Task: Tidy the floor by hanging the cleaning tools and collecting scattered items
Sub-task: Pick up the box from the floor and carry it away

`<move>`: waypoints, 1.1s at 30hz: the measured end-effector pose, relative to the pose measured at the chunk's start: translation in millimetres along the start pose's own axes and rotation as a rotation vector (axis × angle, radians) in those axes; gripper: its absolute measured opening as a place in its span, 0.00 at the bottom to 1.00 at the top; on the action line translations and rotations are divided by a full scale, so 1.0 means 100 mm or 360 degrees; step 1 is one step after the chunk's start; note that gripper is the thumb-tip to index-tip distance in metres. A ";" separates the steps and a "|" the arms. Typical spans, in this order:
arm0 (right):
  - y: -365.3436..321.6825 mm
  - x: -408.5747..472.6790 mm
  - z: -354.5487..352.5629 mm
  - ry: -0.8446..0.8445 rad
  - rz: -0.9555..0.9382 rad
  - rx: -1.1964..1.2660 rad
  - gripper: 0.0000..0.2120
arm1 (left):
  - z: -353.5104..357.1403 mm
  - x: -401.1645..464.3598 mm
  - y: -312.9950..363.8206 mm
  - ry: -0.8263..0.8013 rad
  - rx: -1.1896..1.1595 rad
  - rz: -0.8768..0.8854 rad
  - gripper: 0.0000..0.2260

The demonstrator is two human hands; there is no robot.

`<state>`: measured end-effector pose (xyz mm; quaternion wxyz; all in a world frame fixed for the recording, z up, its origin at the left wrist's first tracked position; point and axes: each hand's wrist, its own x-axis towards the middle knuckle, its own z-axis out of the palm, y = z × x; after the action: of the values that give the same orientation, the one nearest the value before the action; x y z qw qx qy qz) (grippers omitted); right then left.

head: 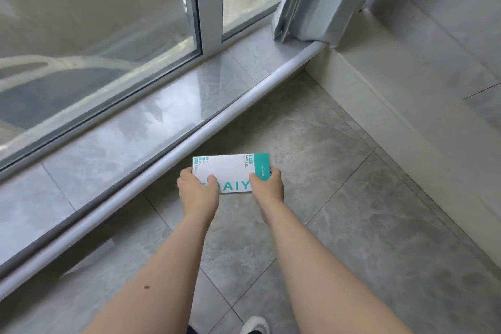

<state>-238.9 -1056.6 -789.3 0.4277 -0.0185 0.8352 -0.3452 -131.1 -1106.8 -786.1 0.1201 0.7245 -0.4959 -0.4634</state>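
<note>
Both hands are on the flat white-and-teal box (230, 172), held out in front at arm's length. Left hand (198, 192) is clamped on its left end with the thumb on top. Right hand (268, 187) is clamped on the right end over the teal band, thumb also on top. The other fingers are under the box and hidden.

The box sits level between the hands, printed face up. It reads as above the floor (339, 198) rather than resting on it, but I can't confirm the gap from this angle.

The window ledge (135, 130) runs ahead and to the left of the left hand. Its rounded white edge (189, 144) passes just beyond the box's far-left corner. The curtain (303, 8) hangs well ahead of the right hand.

Step in hand, my read: collecting a scattered item, with the box either just picked up or about to be parked.

Doing it well:
- Keep the two-end grip. It's a thin carton, so squeeze lightly and don't bow it.
- Keep it flat so the contents don't slide to one end.
- If it's going on the ledge, lift clear of the rounded edge first, then set it well in from that edge. The stone looks glossy and probably slippery.
- Release one hand only once the box is supported.

No cleaning tools are in view.
</note>
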 end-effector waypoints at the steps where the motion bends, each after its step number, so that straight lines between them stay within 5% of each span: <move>1: -0.12 -0.11 -0.06 0.0008 -0.0017 0.0011 0.20 | -0.10 -0.07 0.13 -0.0007 -0.0006 0.0004 0.20; 18: -2.65 -2.02 -0.97 0.0087 -0.0507 0.0346 0.20 | -1.97 -1.08 2.56 0.0054 -0.0181 0.0518 0.20; 33: -3.60 -3.29 -0.87 -0.0288 -0.0813 0.0259 0.20 | -3.37 -1.72 3.02 0.0502 -0.0408 0.0485 0.16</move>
<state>-188.8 -1174.2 -310.7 0.3996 -0.2247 0.7315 -0.5047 -61.7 -1205.4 -317.2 0.3555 0.6836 -0.5116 -0.3802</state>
